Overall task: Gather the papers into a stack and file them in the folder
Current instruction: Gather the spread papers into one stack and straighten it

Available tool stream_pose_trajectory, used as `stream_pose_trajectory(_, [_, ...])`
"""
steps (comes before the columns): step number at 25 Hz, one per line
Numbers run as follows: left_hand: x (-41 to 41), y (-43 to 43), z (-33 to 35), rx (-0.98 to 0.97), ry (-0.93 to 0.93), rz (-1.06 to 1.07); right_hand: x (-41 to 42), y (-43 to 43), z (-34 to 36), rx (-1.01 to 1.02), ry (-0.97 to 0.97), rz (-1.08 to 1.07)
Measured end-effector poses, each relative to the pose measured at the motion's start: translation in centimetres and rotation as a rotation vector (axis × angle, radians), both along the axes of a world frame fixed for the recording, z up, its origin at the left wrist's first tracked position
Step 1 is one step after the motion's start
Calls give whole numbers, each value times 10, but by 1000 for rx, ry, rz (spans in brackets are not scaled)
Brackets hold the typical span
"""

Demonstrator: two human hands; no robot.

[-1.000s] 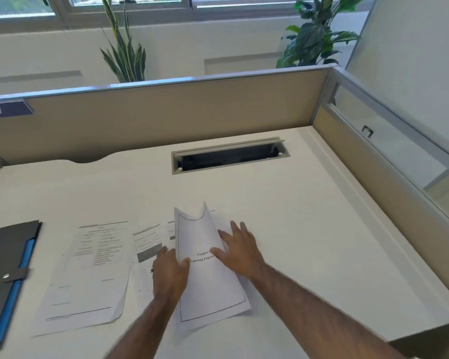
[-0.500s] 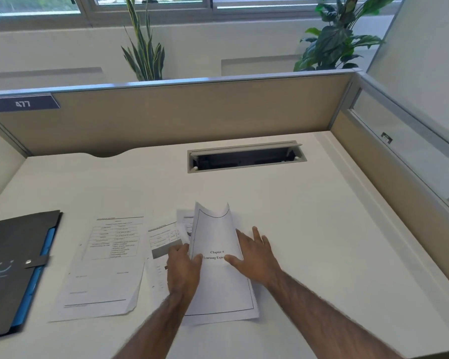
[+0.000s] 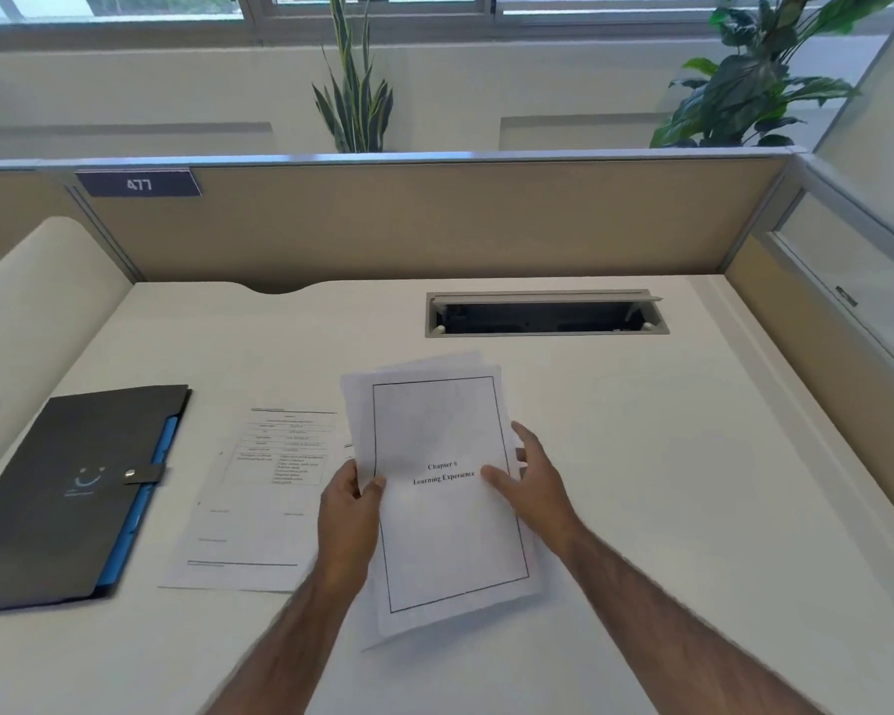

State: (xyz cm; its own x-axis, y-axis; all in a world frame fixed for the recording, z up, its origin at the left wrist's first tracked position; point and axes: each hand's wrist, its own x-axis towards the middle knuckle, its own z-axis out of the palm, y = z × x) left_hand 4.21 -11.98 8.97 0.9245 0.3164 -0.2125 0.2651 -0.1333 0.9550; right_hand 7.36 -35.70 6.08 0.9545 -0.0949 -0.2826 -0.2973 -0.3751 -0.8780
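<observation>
A person's left hand (image 3: 349, 513) pinched the left edge of a small stack of papers (image 3: 447, 508) lifted over the white desk (image 3: 692, 482). The right hand (image 3: 532, 482), fingers loosely spread, steadied its right edge. One sheet (image 3: 259, 498) lay flat beside the closed dark folder (image 3: 63, 487). The papers looked light and floppy (best gripped at both long edges).
</observation>
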Motion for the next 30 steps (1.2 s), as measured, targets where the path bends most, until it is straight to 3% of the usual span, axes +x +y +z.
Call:
stream_pose_trajectory(2, [-4, 22, -5, -12, 35, 83, 14, 12, 8, 204, 121, -5])
stream_pose_trajectory(5, [-8, 41, -20, 156, 127, 145, 32, 38, 10, 171, 210, 120])
stream_pose_trajectory(8, [-10, 42, -30, 323, 207, 95, 43, 63, 7, -200, 103, 285])
stream_pose_trajectory(12, [-9, 40, -41, 485, 288, 27, 57, 68, -3, -792, 63, 699])
stream_pose_trajectory(16, [-10, 37, -48, 605, 324, -46, 52, 61, -20, -977, 34, 802])
stream_pose_trajectory(20, [-9, 33, -49, 668, 313, -80, 43, 62, -18, -876, -5, 778])
stream_pose_trajectory(22, [-8, 31, -49, 672, 312, -93, 37, 69, -9, -658, 34, 684])
stream_pose_trajectory(26, [-9, 28, -48, 664, 306, -105, 21, 81, 1, -209, 30, 266])
stream_pose_trajectory(28, [-9, 28, -48, 654, 304, -109, 16, 76, 1, -141, 167, 2])
stream_pose_trajectory(30, [-9, 28, -47, 645, 301, -111, 13, 67, 1, -119, 253, -42])
